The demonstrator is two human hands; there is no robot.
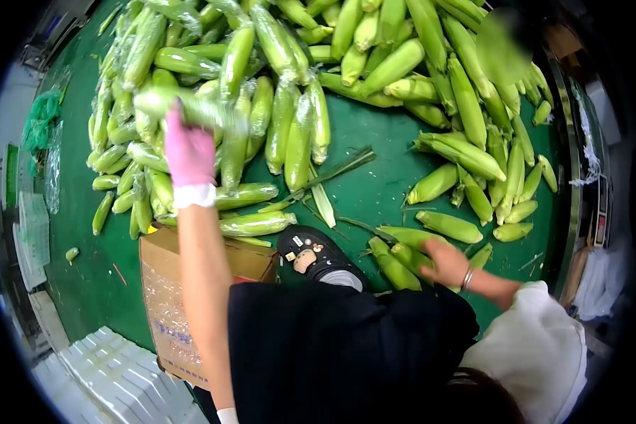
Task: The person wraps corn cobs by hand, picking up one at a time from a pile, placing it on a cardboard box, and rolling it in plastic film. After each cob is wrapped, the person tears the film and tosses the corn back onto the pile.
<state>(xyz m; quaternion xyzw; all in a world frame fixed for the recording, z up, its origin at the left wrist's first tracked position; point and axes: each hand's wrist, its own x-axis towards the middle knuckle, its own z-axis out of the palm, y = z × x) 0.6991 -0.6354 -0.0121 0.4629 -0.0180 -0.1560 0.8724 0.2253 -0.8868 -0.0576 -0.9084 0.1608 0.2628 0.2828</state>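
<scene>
My left hand (189,152), in a pink glove with a white cuff, is raised over the left pile and grips a plastic-wrapped corn cob (191,107), which is blurred. Under it lie several wrapped cobs (258,223) on the green floor (381,187). My right hand is out of sight. A bare hand with a bracelet (446,263), on a white-sleeved arm from the lower right, belongs to a person beside me. It rests on unwrapped husked cobs (396,265).
A big heap of husked corn (466,99) fills the top and right. An open cardboard box (164,297) stands beside my dark-clad knee and black shoe (316,254). White foam trays (102,374) lie at the lower left. Loose husk strips (324,203) litter the middle.
</scene>
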